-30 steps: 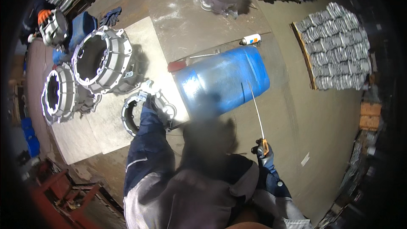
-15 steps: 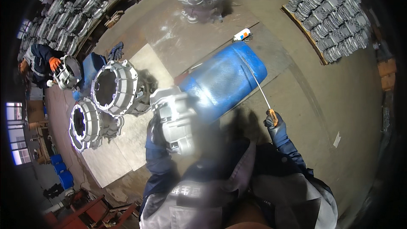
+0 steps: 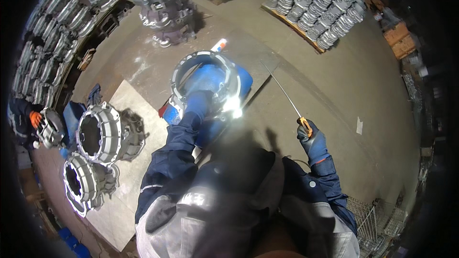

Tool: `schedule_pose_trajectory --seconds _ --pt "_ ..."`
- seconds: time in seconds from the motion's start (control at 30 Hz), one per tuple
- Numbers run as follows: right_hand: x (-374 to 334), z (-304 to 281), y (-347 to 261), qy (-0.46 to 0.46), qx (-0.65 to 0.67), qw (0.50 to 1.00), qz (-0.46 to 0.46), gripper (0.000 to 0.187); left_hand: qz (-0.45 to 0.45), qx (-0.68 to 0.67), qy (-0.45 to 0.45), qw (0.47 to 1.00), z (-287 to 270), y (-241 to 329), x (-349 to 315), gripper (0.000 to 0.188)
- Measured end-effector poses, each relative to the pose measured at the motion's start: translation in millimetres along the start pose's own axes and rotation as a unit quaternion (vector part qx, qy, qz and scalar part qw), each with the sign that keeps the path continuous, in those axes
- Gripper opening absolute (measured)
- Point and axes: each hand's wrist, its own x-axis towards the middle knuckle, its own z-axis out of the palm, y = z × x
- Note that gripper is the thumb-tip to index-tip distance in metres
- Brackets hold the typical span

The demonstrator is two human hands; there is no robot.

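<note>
Head view: the left hand (image 3: pixel 199 99), in a blue glove, lies at the near rim of a silver metal ring (image 3: pixel 233 83); its fingers are not distinct, so I cannot tell how firmly they are closed. The ring faces the camera over the blue drum (image 3: pixel 245 79), whose blue side shows through the round opening; whether it rests on the drum or is held just above it cannot be told. A bright glare sits on the ring's near right edge.

The right hand (image 3: pixel 311 142), also gloved, is clenched round the orange handle of a long thin rod (image 3: pixel 305 125). The rod slants up and to the left, its tip apart from both ring and drum.

Just beyond the drum lies a white bottle (image 3: pixel 220 45), and a small red thing (image 3: pixel 162 111) shows by its left end. Left of the drum, a pale sheet (image 3: pixel 136 181) on the floor (image 3: pixel 373 91) carries a large casting (image 3: pixel 111 131) and, touching or just beside it, a smaller casting (image 3: pixel 90 181), both tipped so their openings face left.

Farther left, a co-worker's orange glove (image 3: pixel 36 119) rests on another casting (image 3: pixel 52 129), near a blue container (image 3: pixel 73 118). A stack of castings (image 3: pixel 165 19) stands beyond the drum; a loaded pallet (image 3: pixel 315 7) lies at upper right, with piled parts (image 3: pixel 52 50) along the left. A wire basket (image 3: pixel 375 222) shows at lower right.
</note>
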Motion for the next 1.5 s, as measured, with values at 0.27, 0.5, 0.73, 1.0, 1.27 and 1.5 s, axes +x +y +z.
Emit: schedule_pose_trajectory --seconds 0.27,0.5,0.73,1.0,1.27,1.5 --pt "11.5 -6.3 -102.3 -0.105 -0.235 0.966 -0.036 0.033 0.083 0.048 -0.054 0.994 78.4 -25.4 11.5 0.042" --pt "75.0 60.3 -169.1 -0.097 -0.280 0.945 -0.139 0.040 0.145 -0.067 0.245 0.956 47.3 -17.0 -22.4 0.052" --pt "72.4 91.7 -208.5 -0.144 -0.304 0.914 -0.226 0.048 -0.061 -0.183 0.448 0.873 60.0 -64.3 -99.2 0.042" --pt "74.1 48.1 -157.4 -0.067 -0.336 0.934 -0.096 0.042 -0.251 -0.100 0.266 0.925 141.3 -91.3 -180.1 0.034" --pt "2.3 -8.0 -107.5 -0.095 -0.354 0.928 -0.072 0.049 -0.356 -0.201 0.151 0.900 247.1 -80.4 -202.1 0.031" --pt "-30.3 2.1 -108.3 -0.167 -0.346 0.913 -0.139 0.040 -0.399 -0.506 0.209 0.736 258.5 -72.2 -211.3 0.015"
